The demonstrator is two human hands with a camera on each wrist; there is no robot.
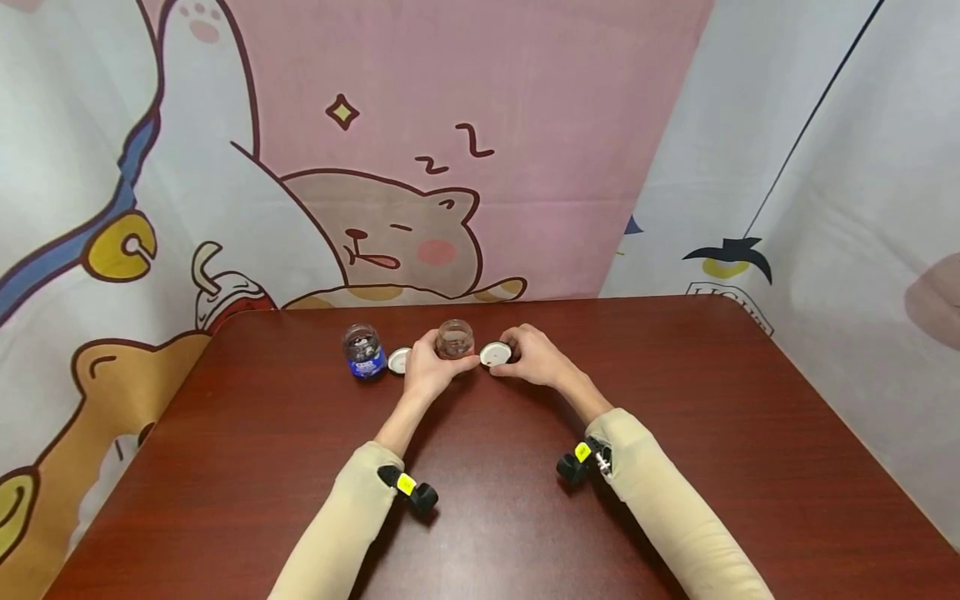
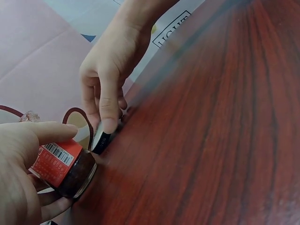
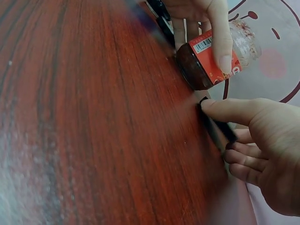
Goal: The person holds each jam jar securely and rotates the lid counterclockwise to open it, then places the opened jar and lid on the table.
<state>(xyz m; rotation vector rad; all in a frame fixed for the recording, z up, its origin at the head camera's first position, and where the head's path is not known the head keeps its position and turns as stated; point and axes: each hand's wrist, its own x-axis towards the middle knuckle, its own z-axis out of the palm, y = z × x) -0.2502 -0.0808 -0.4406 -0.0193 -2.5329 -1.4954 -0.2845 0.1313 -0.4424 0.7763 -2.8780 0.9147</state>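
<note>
Gripping the open red-labelled jar (image 1: 455, 339), the left hand (image 1: 427, 367) steadies it while the right hand (image 1: 534, 357) pinches its white lid (image 1: 496, 354).

Glossy wood-grain table (image 1: 675, 467), clear glass jar (image 1: 454, 338).

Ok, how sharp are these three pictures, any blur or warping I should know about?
Head view: evenly lit and sharp, though the wide lens bows the table edges; soft shadows under both arms. Left wrist view: the right hand and the red-label jar are fairly clear, the wood behind smears. Right wrist view: the tabletop streaks with blur, and the lid edge is soft.
</note>
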